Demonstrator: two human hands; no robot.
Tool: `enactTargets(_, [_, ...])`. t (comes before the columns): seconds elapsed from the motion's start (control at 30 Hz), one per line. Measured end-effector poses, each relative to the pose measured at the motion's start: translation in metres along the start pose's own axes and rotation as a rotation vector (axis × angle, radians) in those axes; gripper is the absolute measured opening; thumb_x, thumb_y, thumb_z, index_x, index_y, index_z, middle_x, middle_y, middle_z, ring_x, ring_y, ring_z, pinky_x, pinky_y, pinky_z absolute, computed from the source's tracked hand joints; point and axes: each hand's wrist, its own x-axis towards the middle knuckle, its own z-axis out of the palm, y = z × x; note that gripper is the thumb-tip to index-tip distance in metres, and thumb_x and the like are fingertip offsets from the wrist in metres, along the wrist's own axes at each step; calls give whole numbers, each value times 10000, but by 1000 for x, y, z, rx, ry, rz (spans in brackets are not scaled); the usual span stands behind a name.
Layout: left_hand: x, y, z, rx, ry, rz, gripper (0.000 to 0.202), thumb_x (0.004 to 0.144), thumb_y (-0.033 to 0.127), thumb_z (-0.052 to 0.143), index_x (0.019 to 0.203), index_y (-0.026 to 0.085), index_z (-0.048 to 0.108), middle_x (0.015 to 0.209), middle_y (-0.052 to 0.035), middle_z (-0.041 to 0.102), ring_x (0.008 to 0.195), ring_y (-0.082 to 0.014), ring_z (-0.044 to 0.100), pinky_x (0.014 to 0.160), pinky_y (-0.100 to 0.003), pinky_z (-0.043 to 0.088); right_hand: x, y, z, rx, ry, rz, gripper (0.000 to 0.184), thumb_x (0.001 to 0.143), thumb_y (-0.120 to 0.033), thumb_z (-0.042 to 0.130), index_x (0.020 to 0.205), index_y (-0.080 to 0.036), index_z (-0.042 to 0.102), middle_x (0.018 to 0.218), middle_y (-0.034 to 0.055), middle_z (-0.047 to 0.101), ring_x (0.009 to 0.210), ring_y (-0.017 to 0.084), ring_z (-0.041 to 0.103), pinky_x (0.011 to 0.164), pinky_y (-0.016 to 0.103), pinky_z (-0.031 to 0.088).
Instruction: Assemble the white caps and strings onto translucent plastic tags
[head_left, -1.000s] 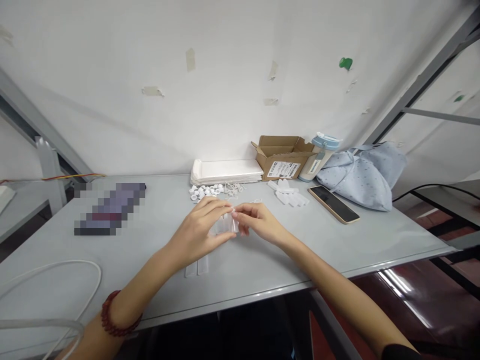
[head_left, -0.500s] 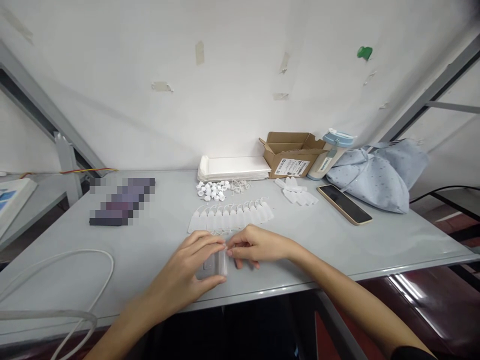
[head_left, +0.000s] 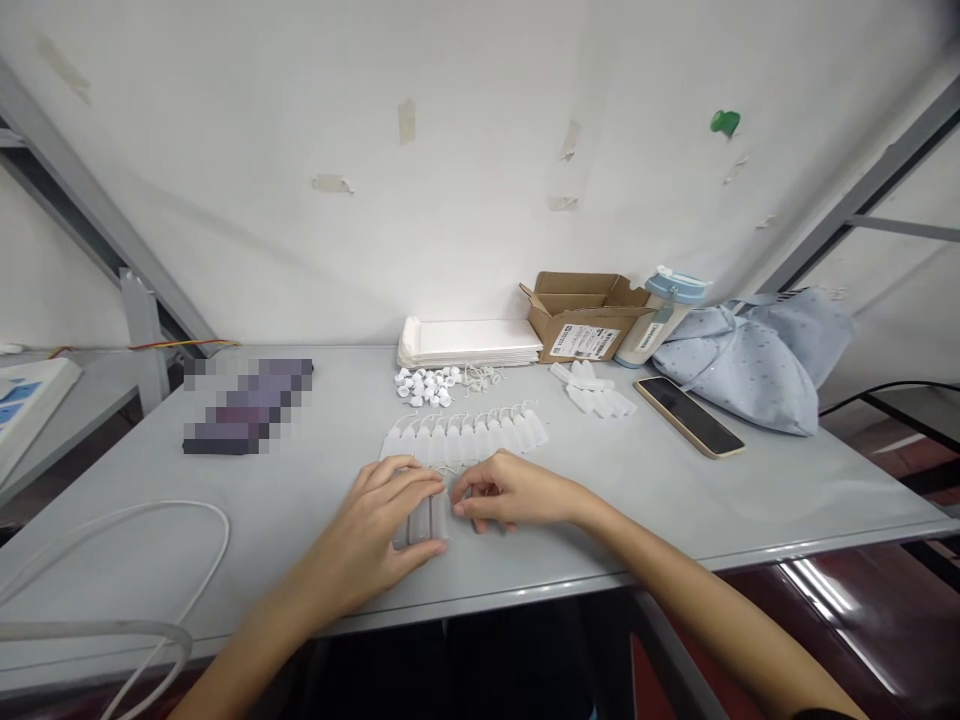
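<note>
Translucent plastic pieces [head_left: 421, 520] lie at the lower centre of the frame, grasped endwise between the left hand's [head_left: 375, 518] thumb and fingers; just beside, the right hand [head_left: 521, 488] curls its fingers, around what I cannot tell. Beyond come looped tubes [head_left: 466, 437], then white caps [head_left: 431, 383] mid-frame.

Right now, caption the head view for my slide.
Left hand spans plastic pieces on the table, right hand beside them.

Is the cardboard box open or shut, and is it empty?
Open: the cardboard box has an uncovered top, its inner back wall showing. Whether it's empty, cannot tell: the front wall hides its floor.
</note>
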Motion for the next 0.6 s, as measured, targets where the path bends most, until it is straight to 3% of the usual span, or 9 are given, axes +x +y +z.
enactTargets(0.37, [1,0,-4,-33,-43,-8,445,777,347,656,1188,239,524,1182,-59,597,1188,-281,439,952,-441,441,2,5,2,2,5,-29,308,850,-337,553,1039,-111,642,627,-3,615,424,55,473,441,169,404])
enactTargets(0.6, [12,5,-12,-48,-35,32,393,810,369,621,1166,223,540,1171,-76,593,1182,-277,435,953,-443,426,1,2,0,34,21,-28,263,836,-311,561,983,-112,651,609,-8,615,427,51,461,439,166,390])
